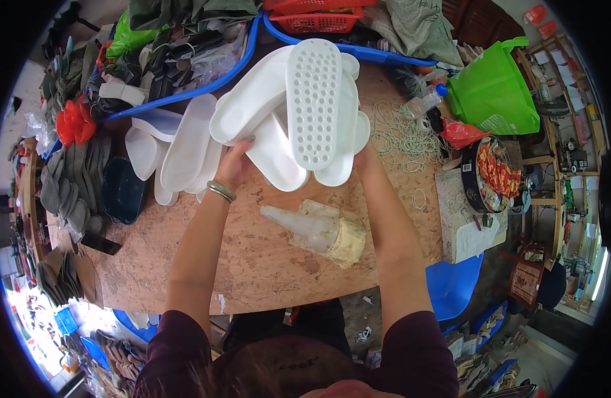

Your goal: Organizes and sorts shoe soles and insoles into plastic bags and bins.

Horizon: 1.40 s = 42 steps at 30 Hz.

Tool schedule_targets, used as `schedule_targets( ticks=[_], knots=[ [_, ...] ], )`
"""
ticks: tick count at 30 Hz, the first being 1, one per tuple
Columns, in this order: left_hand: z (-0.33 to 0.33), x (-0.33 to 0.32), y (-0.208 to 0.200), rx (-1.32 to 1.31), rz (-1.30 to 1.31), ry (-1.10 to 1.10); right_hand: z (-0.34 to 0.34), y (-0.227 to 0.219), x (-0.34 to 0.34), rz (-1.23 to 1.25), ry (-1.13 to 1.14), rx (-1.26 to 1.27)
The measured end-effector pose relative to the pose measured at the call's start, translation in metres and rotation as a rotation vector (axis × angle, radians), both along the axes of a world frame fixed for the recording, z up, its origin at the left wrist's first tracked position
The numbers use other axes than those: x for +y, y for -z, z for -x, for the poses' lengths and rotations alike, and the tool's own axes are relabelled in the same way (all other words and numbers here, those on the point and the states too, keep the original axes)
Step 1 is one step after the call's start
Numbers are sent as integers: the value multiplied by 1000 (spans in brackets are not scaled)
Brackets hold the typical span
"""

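Both my hands are on a loose stack of white shoe soles (pixel 273 154) over the far middle of the table. My left hand (pixel 234 164) grips the stack's near left side, its thumb on a sole's edge. At the right side, my right hand (pixel 366 159) holds the stack, its fingers mostly hidden behind the soles. The top sole (pixel 313 106) shows an underside covered with round holes. More white soles (pixel 189 139) lie to the left. Nearer me, between my forearms, rests a translucent tapered piece (pixel 312 227) with a yellowish block-like end (pixel 348 243).
Tangled pale cord loops (pixel 405 136) lie right of the soles. Beyond are a bottle with a blue cap (pixel 428 99), a green bag (pixel 494 89) and a round black tin (pixel 474 179). At left are a dark bin (pixel 123 190) and a phone (pixel 100 243). Blue trays (pixel 179 95) line the back.
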<state>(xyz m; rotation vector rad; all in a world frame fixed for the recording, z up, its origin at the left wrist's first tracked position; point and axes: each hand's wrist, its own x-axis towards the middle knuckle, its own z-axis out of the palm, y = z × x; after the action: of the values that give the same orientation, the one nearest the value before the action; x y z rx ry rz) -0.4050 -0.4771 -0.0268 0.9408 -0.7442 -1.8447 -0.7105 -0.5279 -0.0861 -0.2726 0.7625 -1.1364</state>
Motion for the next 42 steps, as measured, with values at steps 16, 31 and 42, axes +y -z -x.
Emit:
schedule_targets(
  ticks=[16,31,42],
  knots=[
    [44,-2,-97,-167,202,210,35,-9,95,-26,130,-75],
    [135,53,-226,-108,435,431,193,-40,162,-85,148,-210],
    [227,203,-199,167,271,519,304,-81,412,-184,21,-250]
  ],
)
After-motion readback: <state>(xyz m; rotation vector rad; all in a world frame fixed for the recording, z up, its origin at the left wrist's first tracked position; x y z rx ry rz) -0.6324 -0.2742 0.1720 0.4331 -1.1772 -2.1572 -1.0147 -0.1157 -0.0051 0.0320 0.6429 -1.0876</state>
